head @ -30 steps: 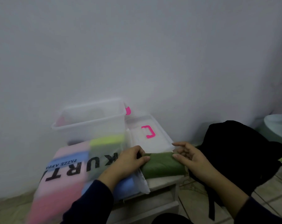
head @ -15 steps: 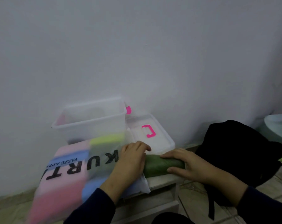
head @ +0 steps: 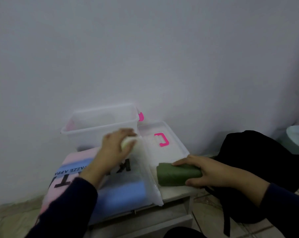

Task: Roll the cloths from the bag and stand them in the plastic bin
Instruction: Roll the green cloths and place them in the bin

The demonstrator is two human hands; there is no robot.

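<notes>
- Right hand (head: 212, 172) is gripping the green roll (head: 177, 175), lower right of centre: fingers over the top, thumb under the near side.
- Roll is lying on its side on the low table (head: 176, 192), left end free, right end inside the palm.
- Left hand (head: 117, 148) is sitting at frame centre, just in front of the bin (head: 100, 127), motion-blurred.
- Its fingers are curling around something pale, whitish-green; too blurred to say what it is or how firm the hold is.
- Bin is standing clear and open-topped against the wall (head: 145, 57), left of centre; pink clip showing on its right side. Contents not readable through the plastic.
- Lid (head: 164, 145) with a pink handle is lying flat to the right of the bin, just behind the roll.
- Printed plastic bag (head: 121, 186), pink and blue with black lettering, is lying flat on the table under the left forearm, left of the roll.
- Black backpack (head: 258, 170) is slumping on the floor at the right edge, just beside the right hand.
- Dark sleeves are covering both wrists.
</notes>
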